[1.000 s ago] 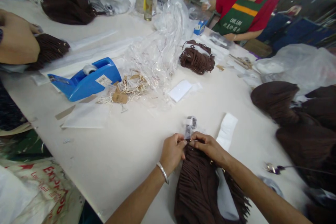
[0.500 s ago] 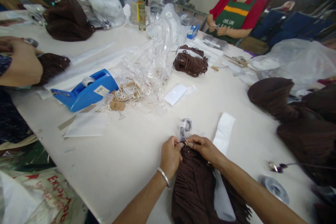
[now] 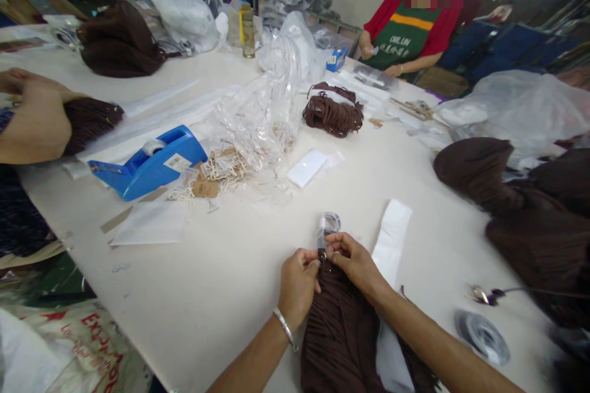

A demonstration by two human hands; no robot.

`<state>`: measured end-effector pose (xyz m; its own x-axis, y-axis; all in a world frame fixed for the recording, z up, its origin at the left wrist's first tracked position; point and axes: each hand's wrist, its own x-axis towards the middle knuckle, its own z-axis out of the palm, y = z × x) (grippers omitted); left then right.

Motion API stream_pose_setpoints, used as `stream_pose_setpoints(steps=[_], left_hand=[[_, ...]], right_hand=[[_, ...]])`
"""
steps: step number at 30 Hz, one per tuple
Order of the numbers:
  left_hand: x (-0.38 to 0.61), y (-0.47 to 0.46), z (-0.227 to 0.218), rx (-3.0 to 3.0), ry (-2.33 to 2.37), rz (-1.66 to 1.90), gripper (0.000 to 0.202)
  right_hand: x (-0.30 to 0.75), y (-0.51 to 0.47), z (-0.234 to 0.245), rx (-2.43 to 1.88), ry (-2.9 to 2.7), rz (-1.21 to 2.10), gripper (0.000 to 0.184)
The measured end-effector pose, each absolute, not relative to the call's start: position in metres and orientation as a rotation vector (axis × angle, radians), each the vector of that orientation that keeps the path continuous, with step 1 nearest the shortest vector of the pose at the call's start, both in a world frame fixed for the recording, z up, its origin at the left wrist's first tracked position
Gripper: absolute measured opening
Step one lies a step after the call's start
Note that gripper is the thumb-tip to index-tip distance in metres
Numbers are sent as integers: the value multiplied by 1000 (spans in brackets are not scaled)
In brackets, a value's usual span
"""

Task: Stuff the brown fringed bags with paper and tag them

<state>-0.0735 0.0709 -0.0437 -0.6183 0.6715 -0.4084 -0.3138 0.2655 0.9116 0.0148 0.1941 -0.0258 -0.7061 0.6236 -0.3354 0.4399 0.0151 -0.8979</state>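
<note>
A brown fringed garment point(image 3: 338, 331) lies on the white table point(image 3: 221, 282) right in front of me. My left hand point(image 3: 297, 279) is closed, pinching the garment's top edge. My right hand point(image 3: 353, 258) is also closed, its fingertips pinched at the same spot, where a small metal ring and a clear plastic packet point(image 3: 326, 227) stick up. The two hands almost touch. A white paper strip point(image 3: 391, 239) lies just right of my right hand.
A blue tape dispenser point(image 3: 150, 161), a heap of string tags point(image 3: 221, 166), clear plastic bags point(image 3: 267, 104) and a brown cord bundle point(image 3: 332, 112) lie ahead. Brown garments point(image 3: 516, 196) pile at the right. Another person's hand point(image 3: 32, 120) holds brown fringe at the left; a person in a green apron point(image 3: 405, 31) sits opposite.
The view has tilted slightly; my hands stay pinched on the garment's top edge, shifted a little toward the plastic packet. The person opposite has moved their hands.
</note>
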Motion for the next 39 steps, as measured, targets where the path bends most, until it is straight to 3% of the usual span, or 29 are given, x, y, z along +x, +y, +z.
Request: stream_pose_setpoints(steps=[8,18,30,39], left_hand=[[-63,68,-43,306,1864,1507,9],[-55,66,-37,347,1880,1460,17],[-54,75,-42,668,2301,1137,11],[-68,59,-40,1021,2202,1066,13]], right_hand=[[16,184,-18,-1190,-2068,1739,30],[19,186,-21,-1198,-2154,1694,24],[29,200,-31,-988,-2536,1356,23],[15,189,-6,-926,-2743,1053,23]])
